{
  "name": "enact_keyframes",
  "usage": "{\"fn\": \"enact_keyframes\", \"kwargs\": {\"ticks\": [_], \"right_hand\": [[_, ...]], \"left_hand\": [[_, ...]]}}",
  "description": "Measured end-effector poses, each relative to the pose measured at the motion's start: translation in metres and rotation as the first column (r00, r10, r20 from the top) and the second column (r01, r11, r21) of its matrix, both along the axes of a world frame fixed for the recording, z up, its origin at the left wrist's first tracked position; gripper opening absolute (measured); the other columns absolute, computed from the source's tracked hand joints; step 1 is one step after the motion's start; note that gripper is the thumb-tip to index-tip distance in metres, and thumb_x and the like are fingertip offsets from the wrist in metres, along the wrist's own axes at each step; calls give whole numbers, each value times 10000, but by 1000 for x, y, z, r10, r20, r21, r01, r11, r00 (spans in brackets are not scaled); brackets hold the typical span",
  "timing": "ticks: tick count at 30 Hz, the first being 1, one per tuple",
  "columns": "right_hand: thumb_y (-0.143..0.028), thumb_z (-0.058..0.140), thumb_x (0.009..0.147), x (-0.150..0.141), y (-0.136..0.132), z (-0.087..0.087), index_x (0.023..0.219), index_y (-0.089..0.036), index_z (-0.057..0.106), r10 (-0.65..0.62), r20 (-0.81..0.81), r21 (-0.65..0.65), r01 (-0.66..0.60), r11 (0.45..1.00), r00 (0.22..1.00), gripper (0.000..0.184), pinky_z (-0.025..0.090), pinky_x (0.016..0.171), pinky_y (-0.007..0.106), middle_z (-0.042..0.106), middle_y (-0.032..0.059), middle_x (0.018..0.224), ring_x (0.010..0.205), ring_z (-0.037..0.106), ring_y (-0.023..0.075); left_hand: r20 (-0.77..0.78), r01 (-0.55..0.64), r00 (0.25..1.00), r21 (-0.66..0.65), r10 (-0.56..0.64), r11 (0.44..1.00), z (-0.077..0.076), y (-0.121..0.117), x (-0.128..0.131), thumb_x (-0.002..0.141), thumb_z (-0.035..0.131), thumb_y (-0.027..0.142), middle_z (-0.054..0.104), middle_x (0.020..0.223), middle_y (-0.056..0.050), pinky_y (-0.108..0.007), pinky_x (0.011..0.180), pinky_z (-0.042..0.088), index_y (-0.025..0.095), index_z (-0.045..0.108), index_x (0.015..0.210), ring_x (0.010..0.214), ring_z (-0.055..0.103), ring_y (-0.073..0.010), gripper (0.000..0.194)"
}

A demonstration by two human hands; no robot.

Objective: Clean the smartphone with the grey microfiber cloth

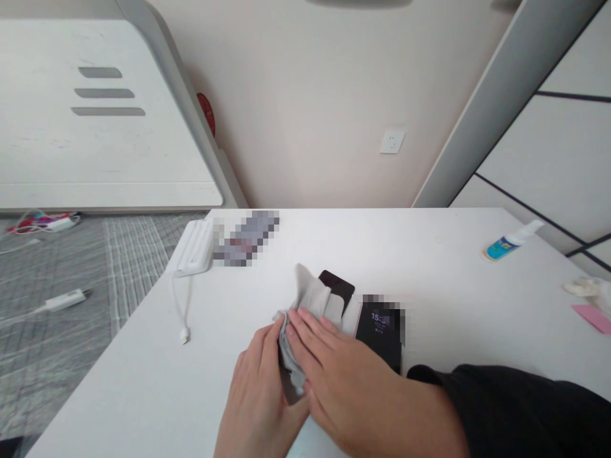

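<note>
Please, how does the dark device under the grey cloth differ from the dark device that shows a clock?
The covered device is mostly hidden by the grey cloth and the right hand; the clock device is largely in view.

The clock device shows lit digits; the visible part of the covered device shows none.

Both look dark and flat.

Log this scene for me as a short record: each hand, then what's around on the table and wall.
Left hand: grips a dark slab along its side
Right hand: flat, pressing a grey cloth on the slab
Beside slab: phone, screen showing a clock, partly blurred
Table left: white block with a cable; pixelated item next to it, unidentifiable
Table right: spray bottle; pink item at picture edge
Wall: socket
</note>
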State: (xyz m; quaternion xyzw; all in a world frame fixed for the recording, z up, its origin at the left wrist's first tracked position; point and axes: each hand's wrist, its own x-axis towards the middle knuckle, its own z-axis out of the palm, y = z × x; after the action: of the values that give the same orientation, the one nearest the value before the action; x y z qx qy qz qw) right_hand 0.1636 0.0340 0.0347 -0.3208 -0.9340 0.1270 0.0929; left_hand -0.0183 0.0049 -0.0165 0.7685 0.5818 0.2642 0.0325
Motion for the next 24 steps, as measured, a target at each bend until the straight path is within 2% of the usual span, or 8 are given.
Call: {"fn": "enact_keyframes", "kwargs": {"ticks": [4,8,10,12,14,16,19,24], "right_hand": [[-430,351,1080,5,11,-2,1614,-1,262,-33,-43,-67,30,997,999,691,286,1294,472,176,205,1688,1581,217,308],[-638,475,1014,15,28,-3,1592,40,290,-214,71,-64,219,974,974,910,273,1284,545,176,264,1668,1573,213,378],[-633,495,1008,14,19,-7,1599,41,267,-122,28,-68,123,990,992,925,253,1296,514,145,254,1675,1584,167,370],[-498,429,1070,11,9,-11,1612,6,263,47,-58,-67,-50,996,997,758,220,1314,420,151,196,1691,1597,148,291],[-455,384,1094,10,9,-11,1621,-32,265,111,-91,-80,-118,990,990,686,195,1319,384,191,150,1697,1597,175,232],[-678,450,1011,13,20,-8,1620,-32,268,11,-47,-119,-17,993,999,906,203,1316,464,213,170,1692,1590,215,279],[-834,485,887,17,33,0,1607,24,257,-165,25,-125,167,978,986,1142,199,1308,519,149,239,1688,1590,176,362],[-778,443,954,17,24,6,1641,-54,191,128,-82,-184,-141,973,988,1029,131,1331,414,134,141,1712,1605,156,247]], "left_hand": [[72,-33,997,-43,36,999,3,0,1,849,522,164,566,1324,-155,-513,987,578,181,280,1563,1219,612,-304,754],[142,-73,986,-84,84,994,8,2,4,892,670,485,594,1243,-137,-512,934,605,209,273,1572,1155,647,-321,834],[126,-66,989,-53,72,996,7,2,3,911,634,444,586,1280,-165,-529,935,604,193,228,1590,1176,647,-335,830],[104,-49,993,-12,50,999,4,2,1,930,550,319,541,1381,-209,-552,972,587,178,187,1599,1255,619,-349,774],[106,-44,993,7,44,999,3,2,0,921,536,292,494,1446,-245,-580,989,571,164,162,1599,1306,592,-373,784],[153,-62,986,-28,66,998,4,3,1,900,621,395,548,1368,-236,-571,927,599,162,180,1582,1225,643,-379,845],[232,-97,965,-121,123,988,8,3,3,845,712,486,626,1210,-163,-518,834,631,193,231,1546,1048,712,-332,899],[225,-111,966,-100,131,989,7,3,3,860,640,339,530,1430,-234,-581,971,574,195,246,1536,1269,629,-378,797]]}}
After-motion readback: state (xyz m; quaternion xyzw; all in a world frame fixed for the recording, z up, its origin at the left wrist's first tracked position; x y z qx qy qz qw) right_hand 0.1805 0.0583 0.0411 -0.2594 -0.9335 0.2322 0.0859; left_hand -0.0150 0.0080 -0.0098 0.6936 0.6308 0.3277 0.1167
